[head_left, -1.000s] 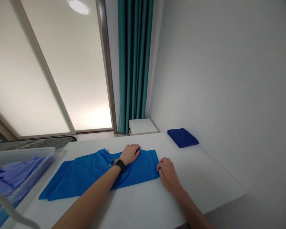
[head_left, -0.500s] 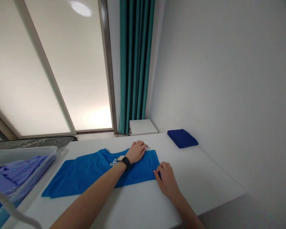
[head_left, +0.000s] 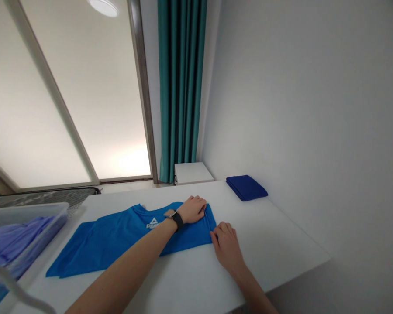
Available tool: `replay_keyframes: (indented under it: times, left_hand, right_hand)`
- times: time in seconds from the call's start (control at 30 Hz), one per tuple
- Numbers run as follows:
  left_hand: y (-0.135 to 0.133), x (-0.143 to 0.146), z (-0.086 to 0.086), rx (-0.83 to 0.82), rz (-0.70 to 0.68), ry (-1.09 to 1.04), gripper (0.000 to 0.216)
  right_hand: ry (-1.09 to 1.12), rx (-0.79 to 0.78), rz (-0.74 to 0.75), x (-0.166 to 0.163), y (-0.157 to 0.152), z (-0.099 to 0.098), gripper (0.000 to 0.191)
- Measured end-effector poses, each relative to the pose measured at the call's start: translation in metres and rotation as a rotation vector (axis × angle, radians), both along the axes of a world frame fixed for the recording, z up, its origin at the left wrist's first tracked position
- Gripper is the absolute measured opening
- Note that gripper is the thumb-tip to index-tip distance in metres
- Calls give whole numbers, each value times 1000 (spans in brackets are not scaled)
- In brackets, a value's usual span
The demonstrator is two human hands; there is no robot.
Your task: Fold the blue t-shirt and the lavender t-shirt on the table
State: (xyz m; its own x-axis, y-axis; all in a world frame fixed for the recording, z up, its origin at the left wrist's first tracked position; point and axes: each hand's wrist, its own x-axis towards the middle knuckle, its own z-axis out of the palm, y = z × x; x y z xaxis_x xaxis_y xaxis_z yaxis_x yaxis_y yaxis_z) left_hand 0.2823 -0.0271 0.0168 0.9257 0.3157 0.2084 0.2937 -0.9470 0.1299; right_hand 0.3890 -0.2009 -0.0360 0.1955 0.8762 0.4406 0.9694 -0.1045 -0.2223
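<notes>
A bright blue T-shirt (head_left: 118, 237) with a white logo lies partly folded on the white table (head_left: 275, 244). My left hand (head_left: 193, 209), with a dark watch on the wrist, rests on the shirt's far right part, fingers curled over the cloth. At the shirt's near right corner my right hand (head_left: 225, 244) lies flat, its fingertips touching the edge of the fabric.
A folded dark blue cloth (head_left: 246, 187) sits at the table's far right by the wall. A clear bin (head_left: 22, 235) with lilac garments stands at the left. Beyond the table are a small white cabinet (head_left: 192, 173), a teal curtain (head_left: 180, 87) and a frosted sliding door.
My left hand has slid to the right along the shirt's far edge, uncovering the white logo. My right hand has stayed at the near right corner.
</notes>
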Motion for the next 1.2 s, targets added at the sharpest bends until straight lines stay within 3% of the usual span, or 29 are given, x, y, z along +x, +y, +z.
replay_keyframes:
  times: [0.23,0.4,0.73,0.93,1.2]
  left_hand:
    - [-4,0,-3,-13,26,-17,16]
    - [-4,1,1,-12,-10,8,8]
    - [-7,-9,3,-22,-33,-74,18]
    - [-5,-7,-4,-7,-11,-54,18]
    - [4,-4,-13,25,48,-28,23]
  right_hand:
    - [100,72,14,2,-5,0,23]
    - [165,113,89,2,-6,7,28]
    - [225,100,87,3,7,4,14]
    - [110,-7,-37,5,14,0,29]
    - [-105,-10,-78,3,9,-2,30]
